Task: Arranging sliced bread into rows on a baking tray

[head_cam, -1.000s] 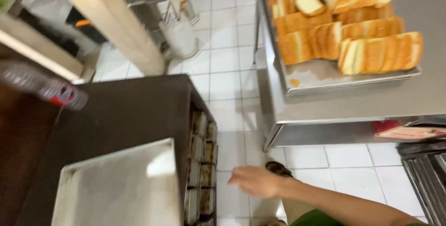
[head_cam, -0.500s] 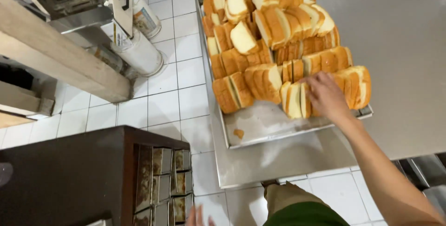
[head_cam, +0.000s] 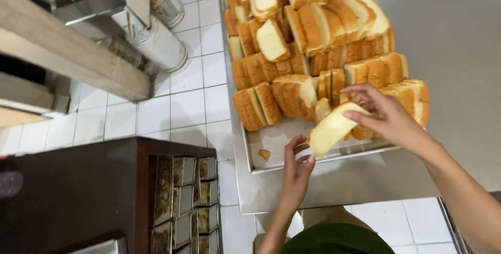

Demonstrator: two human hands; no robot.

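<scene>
Bread loaf [head_cam: 332, 128], one, is pinched at its upper end by the right hand [head_cam: 389, 118], fingers clamped on it just above the tray [head_cam: 271, 144] on the counter [head_cam: 449, 50]. Its long axis slants, lower end pointing down-left toward the left hand [head_cam: 296, 173], whose fingers are spread apart, touching that end. Many more loaves [head_cam: 313, 34] fill the one tray.
</scene>
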